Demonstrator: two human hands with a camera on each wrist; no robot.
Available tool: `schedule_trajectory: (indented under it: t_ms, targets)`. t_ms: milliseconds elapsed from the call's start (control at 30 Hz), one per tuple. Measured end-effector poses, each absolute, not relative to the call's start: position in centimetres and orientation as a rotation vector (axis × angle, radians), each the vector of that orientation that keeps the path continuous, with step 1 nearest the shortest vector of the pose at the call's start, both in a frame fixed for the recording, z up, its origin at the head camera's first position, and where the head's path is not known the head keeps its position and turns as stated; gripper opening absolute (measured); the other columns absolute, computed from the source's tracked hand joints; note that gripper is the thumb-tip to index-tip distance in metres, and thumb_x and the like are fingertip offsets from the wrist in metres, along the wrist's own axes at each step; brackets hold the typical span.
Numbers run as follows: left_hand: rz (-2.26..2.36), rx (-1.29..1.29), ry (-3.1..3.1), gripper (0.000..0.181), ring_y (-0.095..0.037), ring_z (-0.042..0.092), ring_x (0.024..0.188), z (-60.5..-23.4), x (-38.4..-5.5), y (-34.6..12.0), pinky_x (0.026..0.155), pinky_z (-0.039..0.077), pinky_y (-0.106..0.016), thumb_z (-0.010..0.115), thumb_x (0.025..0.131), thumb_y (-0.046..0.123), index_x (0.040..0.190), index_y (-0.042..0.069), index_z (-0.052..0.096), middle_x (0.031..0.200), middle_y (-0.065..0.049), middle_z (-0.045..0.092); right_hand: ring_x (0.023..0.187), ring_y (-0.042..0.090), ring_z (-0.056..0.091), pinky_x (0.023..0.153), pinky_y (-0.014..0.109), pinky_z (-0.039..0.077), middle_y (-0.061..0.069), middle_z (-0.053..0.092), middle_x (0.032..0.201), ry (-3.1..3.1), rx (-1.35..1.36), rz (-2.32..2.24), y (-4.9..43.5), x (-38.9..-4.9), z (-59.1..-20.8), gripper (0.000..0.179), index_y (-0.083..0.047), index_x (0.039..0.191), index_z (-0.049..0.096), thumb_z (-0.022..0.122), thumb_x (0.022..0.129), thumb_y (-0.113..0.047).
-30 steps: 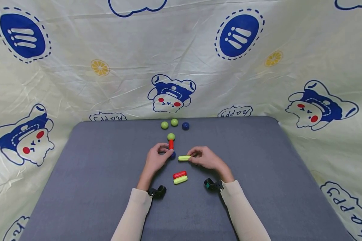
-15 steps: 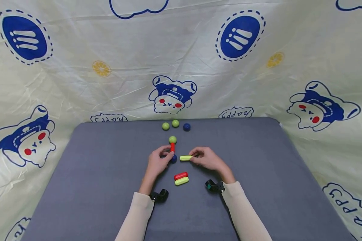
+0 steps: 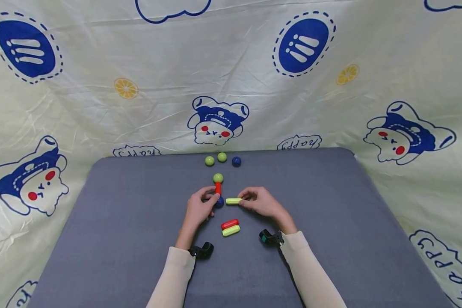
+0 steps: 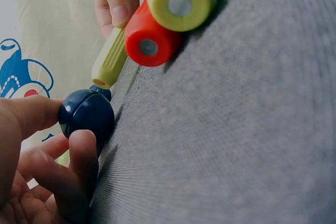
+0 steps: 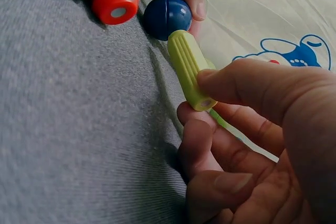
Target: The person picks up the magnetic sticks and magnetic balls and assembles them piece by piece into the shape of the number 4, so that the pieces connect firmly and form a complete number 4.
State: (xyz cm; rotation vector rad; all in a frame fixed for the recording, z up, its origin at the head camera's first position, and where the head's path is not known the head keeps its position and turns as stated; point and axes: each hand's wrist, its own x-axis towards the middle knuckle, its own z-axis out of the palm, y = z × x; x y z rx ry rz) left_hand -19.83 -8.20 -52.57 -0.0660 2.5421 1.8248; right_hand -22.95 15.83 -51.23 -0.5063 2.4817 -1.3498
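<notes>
My left hand [image 3: 200, 208] pinches a dark blue ball [image 4: 86, 113] between thumb and fingers. From that ball a red rod [image 3: 218, 188] runs away from me to a green ball [image 3: 217, 178], forming one line on the table. Just to the right, my right hand [image 3: 262, 202] pinches a yellow-green rod [image 5: 188, 69] by its right end. In the right wrist view, the rod's free end comes right up to the blue ball. Nearer to me a loose red rod [image 3: 229, 223] lies alongside a second yellow-green rod [image 3: 231, 231]; both show metal discs at their ends.
Two green balls [image 3: 209, 161] and another blue ball [image 3: 236, 161] stand at the far edge of the grey table [image 3: 138, 184]. A printed white cloth [image 3: 161, 85] hangs behind it. Each wrist carries a small black camera [image 3: 205, 250].
The red rod with its two balls has shifted slightly toward me in my left hand. The yellow-green rod in my right hand now lies a little closer to the blue ball.
</notes>
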Motion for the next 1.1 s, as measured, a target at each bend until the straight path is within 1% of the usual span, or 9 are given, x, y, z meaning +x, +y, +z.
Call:
schedule_trajectory:
  t_ms: [133, 367, 467, 633, 767, 900, 1100]
  targets:
    - [1.83, -0.07, 2.532, 0.035, -0.013, 0.058, 0.044, -52.5, -19.8, -8.2, 0.038, 0.046, -0.028, 0.071, 0.098, 0.03, 0.13, 0.016, 0.07, 0.103, -0.011, 0.076, 0.069, 0.014, 0.057, 0.058, 0.025, 0.048, 0.006, 0.073, 0.098, 2.497, -0.505, -1.343, 15.6, -22.9, -51.4, 0.015, -0.011, 0.109, 0.077, 0.073, 0.096, -0.017]
    - [1.832, -0.063, 2.518, 0.036, -0.013, 0.058, 0.044, -52.5, -19.9, -8.3, 0.039, 0.047, -0.028, 0.072, 0.098, 0.028, 0.131, 0.014, 0.069, 0.104, -0.013, 0.076, 0.076, 0.015, 0.058, 0.064, 0.026, 0.047, 0.005, 0.074, 0.101, 2.53, -0.516, -1.328, 15.4, -22.8, -51.4, 0.017, -0.012, 0.11, 0.077, 0.073, 0.096, -0.02]
    - [1.835, -0.064, 2.515, 0.036, -0.013, 0.058, 0.044, -52.6, -19.8, -8.3, 0.039, 0.047, -0.029, 0.071, 0.098, 0.027, 0.131, 0.013, 0.068, 0.103, -0.013, 0.076, 0.077, 0.015, 0.059, 0.065, 0.026, 0.047, 0.005, 0.074, 0.101, 2.533, -0.519, -1.327, 15.4, -22.8, -51.5, 0.017, -0.012, 0.111, 0.077, 0.073, 0.096, -0.02]
    - [1.833, -0.077, 2.524, 0.035, -0.014, 0.058, 0.044, -52.9, -19.8, -8.3, 0.039, 0.048, -0.03, 0.072, 0.098, 0.03, 0.13, 0.015, 0.069, 0.101, -0.01, 0.076, 0.07, 0.015, 0.059, 0.06, 0.026, 0.049, 0.005, 0.073, 0.099, 2.507, -0.524, -1.343, 15.6, -22.9, -51.5, 0.018, -0.012, 0.112, 0.076, 0.072, 0.097, -0.02]
    - [1.829, -0.089, 2.511, 0.036, -0.014, 0.059, 0.045, -53.2, -19.9, -8.2, 0.04, 0.05, -0.03, 0.073, 0.098, 0.032, 0.13, 0.017, 0.068, 0.102, -0.009, 0.076, 0.069, 0.014, 0.061, 0.059, 0.028, 0.052, 0.004, 0.072, 0.098, 2.492, -0.514, -1.317, 16.1, -23.0, -51.3, 0.022, -0.013, 0.116, 0.075, 0.072, 0.098, -0.025]
    - [1.848, -0.08, 2.5, 0.038, -0.014, 0.059, 0.045, -53.2, -20.0, -8.2, 0.04, 0.05, -0.03, 0.073, 0.097, 0.032, 0.131, 0.016, 0.068, 0.103, -0.01, 0.076, 0.071, 0.015, 0.062, 0.06, 0.028, 0.053, 0.005, 0.072, 0.099, 2.515, -0.504, -1.285, 16.6, -23.9, -50.7, 0.026, -0.01, 0.118, 0.073, 0.072, 0.098, -0.027]
    - [1.858, -0.071, 2.491, 0.038, -0.014, 0.059, 0.045, -53.0, -20.0, -8.6, 0.04, 0.049, -0.029, 0.073, 0.097, 0.03, 0.132, 0.015, 0.067, 0.104, -0.011, 0.075, 0.074, 0.017, 0.063, 0.061, 0.03, 0.055, 0.01, 0.071, 0.104, 2.539, -0.494, -1.24, 17.1, -26.3, -49.7, 0.029, -0.005, 0.121, 0.071, 0.072, 0.098, -0.022]
